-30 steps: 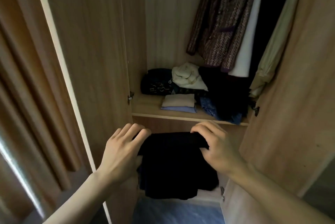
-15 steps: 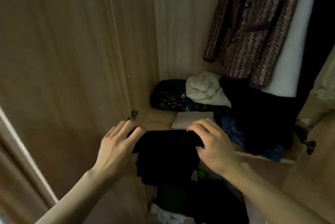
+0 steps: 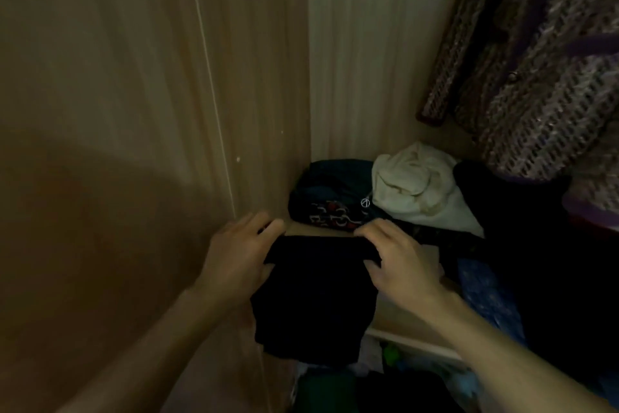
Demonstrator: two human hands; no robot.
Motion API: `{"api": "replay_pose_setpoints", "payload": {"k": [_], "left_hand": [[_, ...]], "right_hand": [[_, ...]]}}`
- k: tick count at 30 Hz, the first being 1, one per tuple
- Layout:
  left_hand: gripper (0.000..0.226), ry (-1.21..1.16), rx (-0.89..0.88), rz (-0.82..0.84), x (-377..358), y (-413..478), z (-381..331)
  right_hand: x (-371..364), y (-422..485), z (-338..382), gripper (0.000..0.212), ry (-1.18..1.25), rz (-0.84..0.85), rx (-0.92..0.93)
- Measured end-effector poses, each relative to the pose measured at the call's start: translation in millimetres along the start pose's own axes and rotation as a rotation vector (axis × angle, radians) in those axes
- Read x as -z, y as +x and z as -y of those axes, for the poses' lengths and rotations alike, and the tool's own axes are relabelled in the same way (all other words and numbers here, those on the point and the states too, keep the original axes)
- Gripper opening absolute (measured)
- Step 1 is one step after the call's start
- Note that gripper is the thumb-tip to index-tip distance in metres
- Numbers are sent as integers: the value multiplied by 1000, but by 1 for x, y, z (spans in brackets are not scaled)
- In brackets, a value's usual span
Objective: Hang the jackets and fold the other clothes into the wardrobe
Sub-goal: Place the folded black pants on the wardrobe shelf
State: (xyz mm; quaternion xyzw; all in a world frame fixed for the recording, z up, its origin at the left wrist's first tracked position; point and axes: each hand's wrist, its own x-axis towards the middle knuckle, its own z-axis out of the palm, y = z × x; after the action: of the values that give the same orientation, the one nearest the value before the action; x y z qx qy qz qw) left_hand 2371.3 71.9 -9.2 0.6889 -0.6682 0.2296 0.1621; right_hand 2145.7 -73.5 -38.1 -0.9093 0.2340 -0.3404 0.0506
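At the shelf (image 3: 395, 319) edge | left hand (image 3: 234, 258), right hand (image 3: 398, 262) — fingers curled, pinching folded black garment (image 3: 315, 299) | lower it flat — keep the fold.

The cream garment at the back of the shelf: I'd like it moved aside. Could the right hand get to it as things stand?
Probably not yet: the right hand and the left hand both hold the black garment. Otherwise the way to the cream garment looks open, just beyond the fingers.

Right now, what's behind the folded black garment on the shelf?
Behind the folded black garment, held by the left hand and right hand: a dark printed garment and a cream one. The shelf beneath it is covered.
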Motion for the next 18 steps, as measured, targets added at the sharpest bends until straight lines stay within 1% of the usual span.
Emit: {"api": "replay_pose_setpoints", "payload": {"k": [2, 4, 6, 8, 10, 12, 13, 16, 18], "left_hand": [[48, 64, 26, -27, -16, 39, 18], [45, 119, 34, -104, -26, 76, 35], [45, 115, 41, -173, -33, 99, 49], [51, 123, 30, -190, -44, 106, 61], [56, 148, -4, -172, -63, 99, 69], [55, 160, -28, -92, -87, 79, 70], [56, 165, -37, -32, -99, 67, 69], [57, 224, -71, 195, -135, 28, 59], [52, 280, -108, 328, -157, 3, 50]], "right_hand": [[-11, 36, -14, 38, -48, -15, -36], [-19, 70, -26, 39, -54, -83, -53], [-26, 94, -35, 43, -54, -162, -37], [-38, 104, -43, 48, -80, -209, -19], [-54, 100, -49, 52, -114, -181, -19], [-77, 85, -53, 56, -145, -82, -44], [-90, 74, -55, 58, -163, -1, -51], [-138, 26, -56, 58, -201, 356, -105], [-165, -9, -53, 64, -227, 538, -117]]}}
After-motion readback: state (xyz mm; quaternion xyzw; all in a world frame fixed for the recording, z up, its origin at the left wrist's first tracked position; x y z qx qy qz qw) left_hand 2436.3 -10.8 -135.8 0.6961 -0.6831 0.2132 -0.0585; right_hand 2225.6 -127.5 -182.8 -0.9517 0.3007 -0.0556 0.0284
